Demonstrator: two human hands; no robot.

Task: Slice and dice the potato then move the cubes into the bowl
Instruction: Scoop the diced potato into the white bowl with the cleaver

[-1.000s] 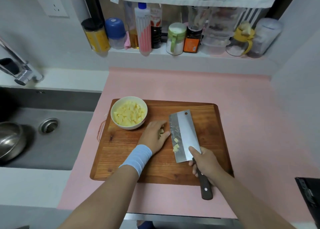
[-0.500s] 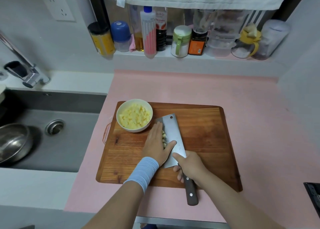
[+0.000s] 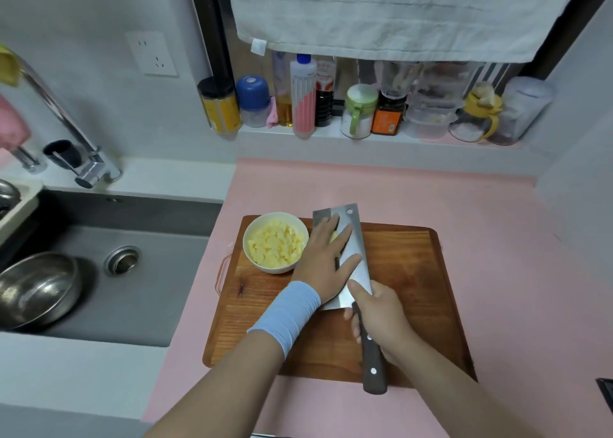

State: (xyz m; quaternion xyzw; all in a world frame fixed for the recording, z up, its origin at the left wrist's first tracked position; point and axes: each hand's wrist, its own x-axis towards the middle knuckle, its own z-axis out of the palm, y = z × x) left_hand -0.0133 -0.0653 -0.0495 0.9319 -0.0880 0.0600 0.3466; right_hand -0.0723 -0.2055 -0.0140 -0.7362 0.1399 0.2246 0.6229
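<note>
Carried toward 11 o'clock, cleaver (image 3: 356, 238) now nears bowl (image 3: 277, 269); left hand (image 3: 323, 265) lies flat, pinning cubes (image 3: 335, 236) on it, right hand (image 3: 381, 314) grip clamped round its handle.

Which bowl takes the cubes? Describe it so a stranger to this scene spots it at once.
Find the wooden cutting board on the pink counter. The bowl stands on its far left corner, beside the left hand. Unlike the steel bowl in the sink, it is small, cream-coloured and holds yellow potato cubes.
</note>
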